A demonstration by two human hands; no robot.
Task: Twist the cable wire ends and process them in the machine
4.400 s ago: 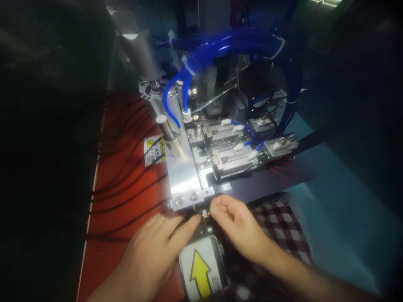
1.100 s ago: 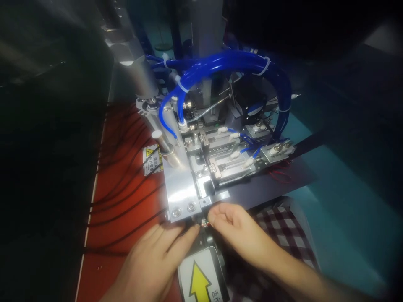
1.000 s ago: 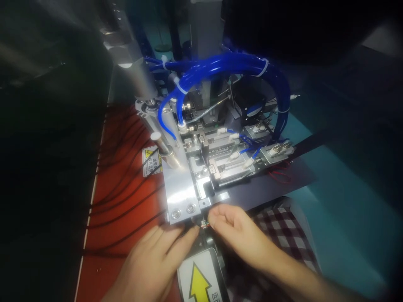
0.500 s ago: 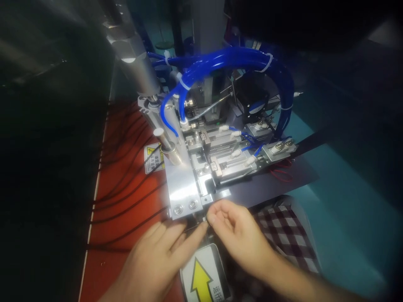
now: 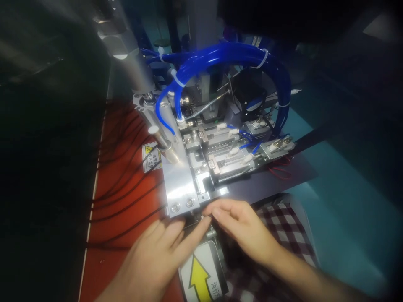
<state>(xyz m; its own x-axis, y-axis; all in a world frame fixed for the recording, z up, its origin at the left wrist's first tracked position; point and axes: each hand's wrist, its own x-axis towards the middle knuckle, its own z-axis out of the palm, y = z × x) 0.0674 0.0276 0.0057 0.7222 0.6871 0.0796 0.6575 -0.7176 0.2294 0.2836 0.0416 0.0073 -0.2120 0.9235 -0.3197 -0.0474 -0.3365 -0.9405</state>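
My left hand (image 5: 157, 247) lies palm down at the front edge of a shiny metal plate (image 5: 178, 186). Its fingertips are partly hidden beneath the plate, and one digit stretches right, apart from the rest. Just beyond that digit's tip, my right hand (image 5: 244, 224) pinches thumb and forefinger together; whatever is between them is too small or hidden to make out. Both hands meet at the front of a machine with metal slide blocks (image 5: 231, 161). Below them a white label with a yellow arrow (image 5: 199, 279) faces up.
Blue air hoses (image 5: 220, 56) arch over the machine. A vertical metal cylinder (image 5: 130, 67) stands at the left. Black cables (image 5: 126, 230) cross the red surface (image 5: 110, 268). A warning label (image 5: 151, 157) sits beside the plate. Checkered cloth (image 5: 291, 228) shows at lower right.
The view has shifted slightly, moving the machine a little left and up. My right hand's fingers have straightened and come closer over the tip of my left digit.
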